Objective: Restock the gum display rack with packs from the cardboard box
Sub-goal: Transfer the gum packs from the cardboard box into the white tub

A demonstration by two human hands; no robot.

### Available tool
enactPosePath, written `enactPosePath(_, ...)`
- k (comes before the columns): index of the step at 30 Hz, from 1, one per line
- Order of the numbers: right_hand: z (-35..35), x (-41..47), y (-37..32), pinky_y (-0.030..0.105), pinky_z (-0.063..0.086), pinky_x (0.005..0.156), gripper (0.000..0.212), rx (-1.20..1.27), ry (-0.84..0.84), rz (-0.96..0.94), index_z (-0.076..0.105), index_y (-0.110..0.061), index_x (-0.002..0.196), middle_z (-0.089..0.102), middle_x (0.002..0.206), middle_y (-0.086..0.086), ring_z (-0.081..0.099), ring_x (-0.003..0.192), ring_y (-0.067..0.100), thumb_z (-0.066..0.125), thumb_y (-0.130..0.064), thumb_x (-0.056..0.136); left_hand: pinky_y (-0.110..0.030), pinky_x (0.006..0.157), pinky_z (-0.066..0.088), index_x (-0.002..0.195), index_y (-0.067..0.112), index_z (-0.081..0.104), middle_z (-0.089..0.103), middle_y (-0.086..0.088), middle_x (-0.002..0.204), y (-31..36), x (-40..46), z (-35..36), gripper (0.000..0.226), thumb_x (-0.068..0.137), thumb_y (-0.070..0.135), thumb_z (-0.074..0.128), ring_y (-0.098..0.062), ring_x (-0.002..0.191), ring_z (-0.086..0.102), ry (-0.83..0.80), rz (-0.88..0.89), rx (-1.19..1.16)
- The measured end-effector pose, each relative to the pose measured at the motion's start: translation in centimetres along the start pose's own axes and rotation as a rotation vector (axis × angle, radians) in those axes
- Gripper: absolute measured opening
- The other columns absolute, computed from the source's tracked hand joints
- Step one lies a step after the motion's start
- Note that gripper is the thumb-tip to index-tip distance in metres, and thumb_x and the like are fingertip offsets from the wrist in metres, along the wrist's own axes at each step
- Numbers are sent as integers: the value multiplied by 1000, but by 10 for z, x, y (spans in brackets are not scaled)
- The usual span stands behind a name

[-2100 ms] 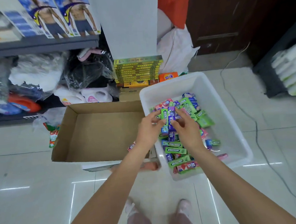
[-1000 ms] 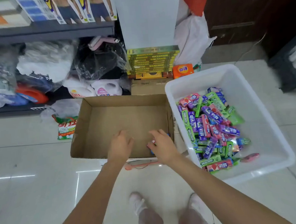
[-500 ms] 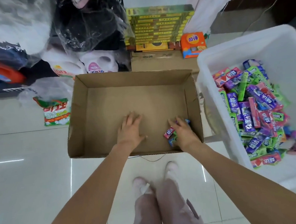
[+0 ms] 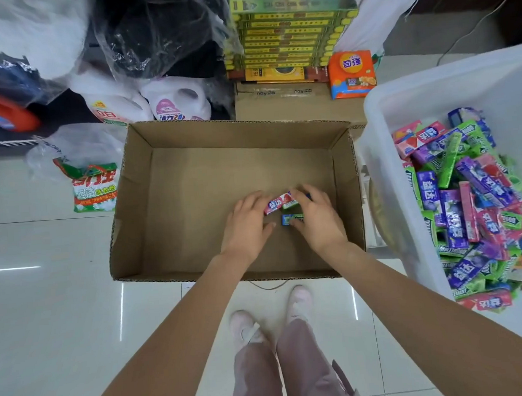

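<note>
An open cardboard box [image 4: 191,184] sits on the tiled floor, flaps gone from view, its brown bottom mostly bare. Near its right side lie a few gum packs: a pink-and-red pack [image 4: 278,202] lying flat and slanted, a green pack [image 4: 290,205] tucked just beneath it, and a small blue-green pack [image 4: 292,219] just below those. To the right, a white plastic bin [image 4: 431,93] holds a loose heap of gum packs [image 4: 470,201] in purple, green and pink, possibly some blue, lying at all angles.
</note>
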State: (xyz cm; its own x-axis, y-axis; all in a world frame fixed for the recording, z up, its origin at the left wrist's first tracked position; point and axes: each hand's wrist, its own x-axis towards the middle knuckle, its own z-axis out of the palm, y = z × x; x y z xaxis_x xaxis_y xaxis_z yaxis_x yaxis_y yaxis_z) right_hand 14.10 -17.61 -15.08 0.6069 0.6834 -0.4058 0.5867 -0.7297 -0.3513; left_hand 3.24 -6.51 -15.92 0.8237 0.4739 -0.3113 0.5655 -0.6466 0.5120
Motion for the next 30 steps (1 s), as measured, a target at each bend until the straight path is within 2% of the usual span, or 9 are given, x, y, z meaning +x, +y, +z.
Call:
enactPosePath(4, -3, -5, 3, 34, 35, 98, 63, -149, 2, 24, 35, -20, 140, 37, 140, 4, 32, 129, 23, 65, -23, 85, -30, 103, 30, 140, 22, 38, 39, 1, 141, 7, 9, 8, 53, 90, 17, 55, -20, 128, 34, -8, 4, 96)
enactPosePath(7, -4, -3, 1, 37, 36, 95, 51, -212, 23, 66, 40, -17, 133, 43, 131, 6, 37, 122, 25, 62, -21, 87, -33, 97, 34, 133, 20, 46, 46, -4, 129, 8, 14, 11, 45, 90, 14, 53, -24, 119, 41, 33, -75, 136)
enactPosePath(11, -2, -1, 1, 37, 36, 95, 43, -153, 0, 79, 45, -19, 131, 48, 125, 6, 42, 119, 25, 58, -25, 90, -33, 91, 34, 128, 18, 49, 48, -6, 123, 6, 17, 11, 40, 89, 7, 50, -26, 114, 43, 54, -126, 181)
enactPosePath(14, -1, -2, -1, 38, 37, 94, 40, -97, 14, 105, 47, -20, 129, 50, 123, 7, 44, 117, 25, 56, -30, 91, -34, 88, 35, 125, 18, 51, 51, -7, 119, 2, 13, 8, 35, 91, 11, 49, -27, 112, 46, 75, -187, 217)
enactPosePath(17, 1, -3, -3, 39, 37, 95, 46, -75, 6, 136, 43, -20, 132, 47, 126, 8, 43, 119, 26, 58, -29, 90, -35, 86, 35, 123, 20, 50, 50, -6, 118, -5, 5, 4, 35, 88, 16, 55, -27, 111, 45, 118, -282, 255)
enactPosePath(21, 3, -1, -5, 38, 38, 92, 49, -110, -24, 143, 42, -19, 133, 48, 124, 11, 44, 117, 28, 60, -21, 88, -33, 90, 33, 129, 19, 46, 45, -7, 123, -10, 2, 4, 41, 89, 18, 56, -26, 115, 41, 74, -195, 194)
enactPosePath(24, 2, -1, -6, 37, 41, 87, 44, -67, -42, 166, 46, -14, 128, 50, 120, 13, 47, 113, 31, 59, -21, 87, -34, 89, 35, 125, 13, 50, 48, -10, 119, -10, 9, 4, 35, 89, 11, 52, -28, 111, 44, 53, -165, 167)
enactPosePath(26, 1, -2, -9, 36, 43, 83, 41, 52, -23, 202, 50, -11, 123, 52, 117, 14, 50, 109, 33, 61, -21, 84, -36, 89, 40, 116, 7, 56, 53, -14, 111, -10, 12, 2, 27, 89, 9, 53, -31, 105, 50, 47, -200, 19)
enactPosePath(30, -8, -10, -21, 35, 47, 76, 33, 316, 83, 228, 58, -11, 111, 60, 105, 13, 58, 93, 28, 66, -21, 81, -27, 77, 46, 101, 11, 61, 64, -4, 88, -2, -5, -13, 16, 86, 13, 65, -17, 84, 58, 55, -376, -690)
